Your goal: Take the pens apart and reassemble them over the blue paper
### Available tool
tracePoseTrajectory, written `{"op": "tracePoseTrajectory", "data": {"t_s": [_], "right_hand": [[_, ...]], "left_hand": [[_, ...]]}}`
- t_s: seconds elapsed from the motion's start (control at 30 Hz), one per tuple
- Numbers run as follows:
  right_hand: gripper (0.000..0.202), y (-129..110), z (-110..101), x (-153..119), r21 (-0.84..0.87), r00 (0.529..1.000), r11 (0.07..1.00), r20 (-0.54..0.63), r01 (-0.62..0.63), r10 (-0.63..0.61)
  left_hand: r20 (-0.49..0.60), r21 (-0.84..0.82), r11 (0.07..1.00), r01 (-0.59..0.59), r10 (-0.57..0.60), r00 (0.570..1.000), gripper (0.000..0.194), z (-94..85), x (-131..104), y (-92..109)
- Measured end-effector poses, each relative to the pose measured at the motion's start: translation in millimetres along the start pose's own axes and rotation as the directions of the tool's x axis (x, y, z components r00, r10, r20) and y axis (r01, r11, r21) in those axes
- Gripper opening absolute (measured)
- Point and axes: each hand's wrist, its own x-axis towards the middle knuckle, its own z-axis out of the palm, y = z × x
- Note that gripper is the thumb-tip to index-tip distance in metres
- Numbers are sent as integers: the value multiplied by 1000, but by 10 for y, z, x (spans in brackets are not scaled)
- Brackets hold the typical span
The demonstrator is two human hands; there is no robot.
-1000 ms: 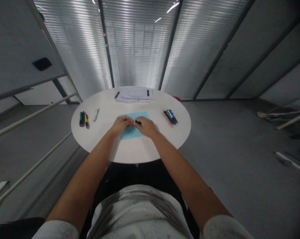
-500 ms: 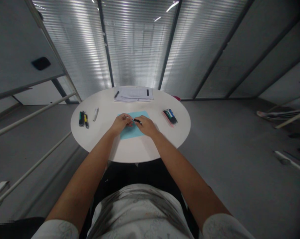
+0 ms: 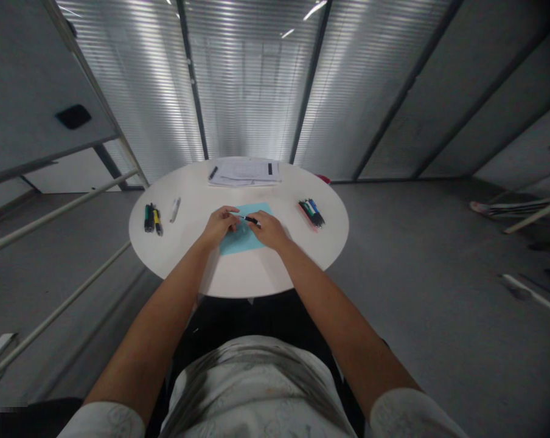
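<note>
A dark pen (image 3: 251, 220) is held level between my two hands, just above a light blue sheet of paper (image 3: 243, 243). My right hand (image 3: 268, 230) is closed around the pen's dark body. At the pen's left end, a thin pale part reaches the fingertips of my left hand (image 3: 219, 227), which pinches it between thumb and finger. Whether this thin part is the tip or a separate piece is too small to tell. Both hands partly cover the blue sheet.
On the round white table (image 3: 184, 261), several markers (image 3: 151, 219) and a white pen (image 3: 175, 210) lie at left. A pile of pens and markers (image 3: 311, 213) rests at right. Papers (image 3: 244, 173) lie at the back. A metal frame (image 3: 74, 201) stands left of the table.
My left hand has shifted slightly left, away from the right, and more of the thin pale part shows between them. The right hand keeps its hold on the pen.
</note>
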Motion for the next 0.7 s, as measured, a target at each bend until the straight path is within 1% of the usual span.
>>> {"op": "tracePoseTrajectory", "data": {"t_s": [0.07, 0.1, 0.17, 0.2, 0.23, 0.3, 0.4, 0.47, 0.53, 0.57, 0.63, 0.7], "right_hand": [[22, 10, -1, 1, -6, 998, 999, -48, -44, 44], [22, 18, 0, 2, -10, 995, 998, -73, -66, 65], [21, 38, 3, 4, -15, 990, 995, -109, -94, 92], [21, 47, 5, 5, -15, 988, 995, -118, -102, 100], [21, 55, 7, 6, -15, 987, 994, -120, -106, 103], [20, 63, 7, 6, -16, 988, 994, -113, -109, 107], [19, 55, 0, 4, -26, 989, 993, -93, -115, 112], [19, 42, -7, 3, -34, 990, 992, -87, -119, 115], [19, 29, -12, 4, -40, 989, 992, -85, -121, 117], [20, 25, -12, 5, -42, 989, 991, -85, -125, 121], [20, 24, -8, 9, -47, 988, 989, -80, -137, 133], [20, 29, 0, 13, -59, 987, 987, -70, -150, 146]], "left_hand": [[-68, 199, 975, -101, 117, 991, 27, -20, 9, -24], [-62, 340, 929, -149, 180, 982, 27, -25, 11, -38], [27, 575, 785, -229, 262, 965, 27, -22, 10, -70], [90, 644, 718, -263, 271, 958, 26, -15, 9, -87], [144, 688, 665, -290, 267, 953, 23, -7, 9, -103], [216, 739, 593, -319, 240, 946, 20, 5, 13, -134], [257, 795, 511, -326, 204, 945, 23, 9, 20, -159], [264, 819, 476, -322, 186, 946, 25, 13, 11, -149], [256, 855, 420, -303, 166, 952, 27, 27, -19, -114], [238, 880, 383, -282, 157, 958, 29, 39, -39, -89], [165, 931, 303, -205, 153, 974, 34, 65, -82, -30], [104, 961, 241, -133, 129, 986, 36, 84, -114, 24]]}}
